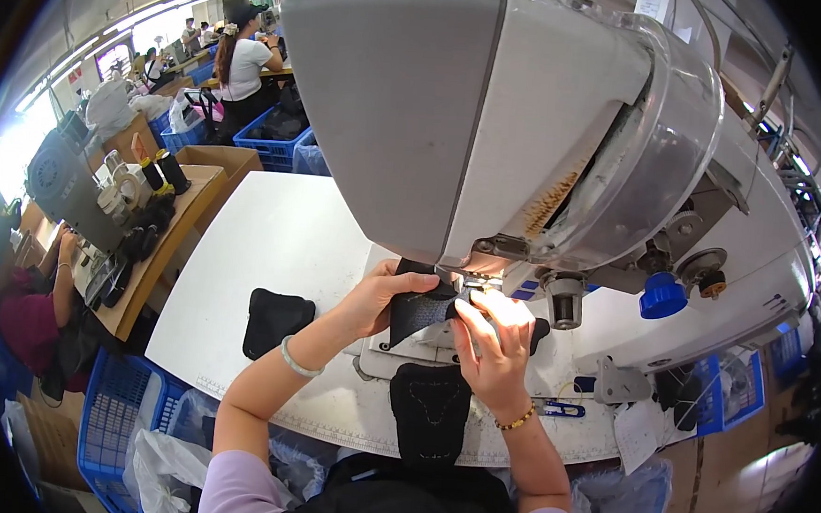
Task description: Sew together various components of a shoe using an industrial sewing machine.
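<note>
Under the head of a large white sewing machine [392,95], both hands hold a dark fabric piece [416,320] with a grey textured face. My left hand [379,302] pinches its left edge, thumb on top. Fingers of my right hand [496,346] are bent over its right side, close to the needle area, where bright light falls. Machine parts and fingers hide the exact stitching spot. Nearer to me, a black shaped pad [429,413] with stitch lines lies at the table edge. Another black pad [279,324] rests left of my left forearm.
Right of my right wrist lies a small blue tool [563,410] on the white table [242,246]. Blue crates [104,426] with plastic bags stand below left. Thread cones [173,172] sit on a neighbouring wooden bench, where another person works. More people are farther back.
</note>
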Action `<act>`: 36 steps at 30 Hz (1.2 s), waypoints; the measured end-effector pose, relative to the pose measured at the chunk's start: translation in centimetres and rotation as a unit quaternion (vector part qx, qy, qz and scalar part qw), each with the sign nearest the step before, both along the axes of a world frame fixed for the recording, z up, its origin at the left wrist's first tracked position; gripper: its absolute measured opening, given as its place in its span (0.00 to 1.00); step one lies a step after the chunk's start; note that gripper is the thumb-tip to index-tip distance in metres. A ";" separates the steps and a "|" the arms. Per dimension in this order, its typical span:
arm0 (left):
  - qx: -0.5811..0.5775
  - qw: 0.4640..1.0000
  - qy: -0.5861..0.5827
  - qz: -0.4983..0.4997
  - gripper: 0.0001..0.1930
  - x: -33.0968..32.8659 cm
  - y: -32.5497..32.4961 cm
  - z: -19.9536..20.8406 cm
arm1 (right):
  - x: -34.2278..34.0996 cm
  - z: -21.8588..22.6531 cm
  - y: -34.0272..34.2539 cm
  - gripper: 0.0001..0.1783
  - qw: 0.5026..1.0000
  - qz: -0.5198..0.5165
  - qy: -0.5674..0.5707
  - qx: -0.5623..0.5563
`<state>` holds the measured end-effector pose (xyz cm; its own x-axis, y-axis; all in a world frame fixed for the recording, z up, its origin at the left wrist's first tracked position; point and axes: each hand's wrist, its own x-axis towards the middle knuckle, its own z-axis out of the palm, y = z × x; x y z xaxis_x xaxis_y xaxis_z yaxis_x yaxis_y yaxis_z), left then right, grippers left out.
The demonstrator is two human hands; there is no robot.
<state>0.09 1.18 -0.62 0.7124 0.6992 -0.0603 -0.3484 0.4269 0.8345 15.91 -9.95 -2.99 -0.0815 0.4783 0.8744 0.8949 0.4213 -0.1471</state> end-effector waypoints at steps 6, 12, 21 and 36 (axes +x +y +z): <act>-0.026 0.995 -0.040 0.083 0.07 0.6 -2.4 -1.3 | -1.0 -0.4 0.0 0.22 0.998 -0.003 -0.039 0.047; -0.018 0.997 -0.029 0.067 0.07 0.0 -2.8 -0.6 | -1.2 0.1 -0.2 0.20 0.997 -0.013 -0.078 0.016; -0.018 0.996 -0.039 0.081 0.09 0.2 -3.6 -1.6 | -0.3 0.2 -0.4 0.16 0.999 0.041 -0.030 0.017; 0.046 0.981 -0.072 0.177 0.11 1.8 -7.0 -2.1 | 3.4 0.1 0.2 0.10 0.995 0.102 0.013 0.004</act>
<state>1.93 -5.84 -2.68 0.4214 0.9016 0.0978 -0.5773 0.1835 0.7957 19.33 -9.79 -2.89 -0.1524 0.4466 0.8816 0.7868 0.5947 -0.1653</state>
